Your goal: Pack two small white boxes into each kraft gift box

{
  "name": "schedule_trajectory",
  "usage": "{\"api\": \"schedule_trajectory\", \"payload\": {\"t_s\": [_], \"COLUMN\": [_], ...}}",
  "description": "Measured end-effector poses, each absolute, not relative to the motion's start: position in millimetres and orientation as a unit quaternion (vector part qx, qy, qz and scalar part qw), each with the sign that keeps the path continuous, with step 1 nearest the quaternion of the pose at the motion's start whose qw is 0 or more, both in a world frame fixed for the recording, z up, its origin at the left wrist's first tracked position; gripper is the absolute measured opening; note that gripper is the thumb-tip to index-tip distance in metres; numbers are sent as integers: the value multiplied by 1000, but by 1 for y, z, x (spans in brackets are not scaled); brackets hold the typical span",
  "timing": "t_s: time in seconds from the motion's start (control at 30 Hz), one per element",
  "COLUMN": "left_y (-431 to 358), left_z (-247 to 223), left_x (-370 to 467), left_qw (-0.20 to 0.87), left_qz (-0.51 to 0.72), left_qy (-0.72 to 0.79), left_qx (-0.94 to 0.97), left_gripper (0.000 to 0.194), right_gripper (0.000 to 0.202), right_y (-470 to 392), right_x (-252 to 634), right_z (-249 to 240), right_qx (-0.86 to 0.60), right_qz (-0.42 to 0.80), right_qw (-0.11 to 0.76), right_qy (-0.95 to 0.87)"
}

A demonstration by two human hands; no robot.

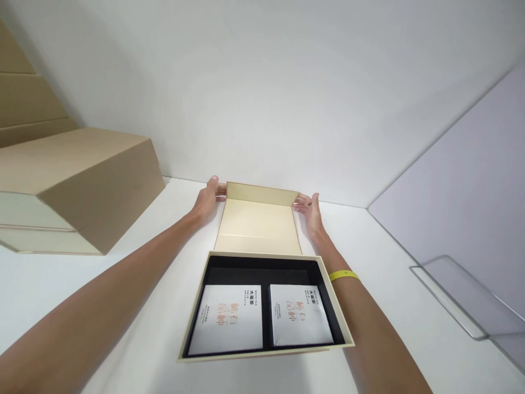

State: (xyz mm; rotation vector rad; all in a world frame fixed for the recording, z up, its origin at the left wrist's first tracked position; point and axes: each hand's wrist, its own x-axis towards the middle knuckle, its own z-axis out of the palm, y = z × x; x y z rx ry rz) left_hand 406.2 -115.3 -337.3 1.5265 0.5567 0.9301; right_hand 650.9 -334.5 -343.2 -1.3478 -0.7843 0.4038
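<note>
A cream gift box [265, 355] stands open in front of me, its black inside holding a left white tea box [229, 323] and a right white tea box [299, 323] side by side. The cream lid [260, 216] lies folded back, away from me, with its end flap tilted up. My left hand [209, 198] is at the flap's left end, thumb up and fingertips partly hidden behind it. At the flap's right end is my right hand [309, 210], fingers touching the corner and thumb apart. Both hands hold the flap by its ends.
Large tan and cream boxes [102, 186] are stacked at the left. Behind the white table [143, 339] rises a white wall [262, 93]. A pale panel [459, 180] stands at the right, with a metal wire frame [449, 301] by its foot.
</note>
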Motion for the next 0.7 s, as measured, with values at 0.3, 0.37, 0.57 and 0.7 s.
{"api": "schedule_trajectory", "payload": {"t_s": [0.3,0.37,0.57,0.7], "left_y": [-115,-113,-110,-109], "left_z": [-338,-341,-348,-348], "left_x": [408,410,413,412], "left_qw": [591,582,565,561], "left_qz": [399,396,376,378], "left_qy": [249,260,280,284], "left_qx": [656,660,679,679], "left_gripper": [74,72,43,34], "right_gripper": [64,61,46,44], "right_y": [-335,-332,-322,-320], "right_x": [650,650,653,654], "right_z": [-341,-343,-351,-353], "right_qx": [-591,-605,-651,-663], "right_qz": [187,182,172,162], "right_qw": [703,697,671,668], "right_qy": [-349,-339,-309,-295]}}
